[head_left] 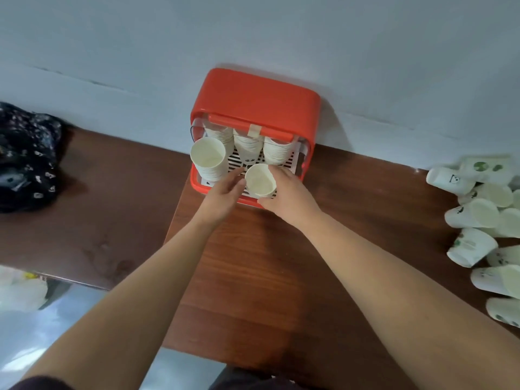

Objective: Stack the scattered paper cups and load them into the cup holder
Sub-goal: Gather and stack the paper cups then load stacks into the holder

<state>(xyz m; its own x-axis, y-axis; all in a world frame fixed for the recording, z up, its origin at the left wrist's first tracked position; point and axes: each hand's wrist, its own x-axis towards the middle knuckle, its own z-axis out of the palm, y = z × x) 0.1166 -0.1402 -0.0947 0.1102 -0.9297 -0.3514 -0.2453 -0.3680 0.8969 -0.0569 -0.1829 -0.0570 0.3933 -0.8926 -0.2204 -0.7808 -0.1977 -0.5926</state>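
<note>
The paper cup [260, 180] lies between both hands: right hand [287, 190] grips it; left hand [225, 191] touches its side, fingers straight.

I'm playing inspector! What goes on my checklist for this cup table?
Surface: brown wooden table, pushed against a white wall.
Job's things: red cup holder, open at the front, with four cup stacks inside; a held cup at its front; loose cups lying on their sides on the table's right.
Clutter: dark patterned bag on the left; white crumpled thing, maybe a plastic bag, off the table at lower left.
Hands: right hand grips the held cup; left hand touches it with straight fingers.
Cables: nothing seen.
Surroundings: pale floor.
</note>
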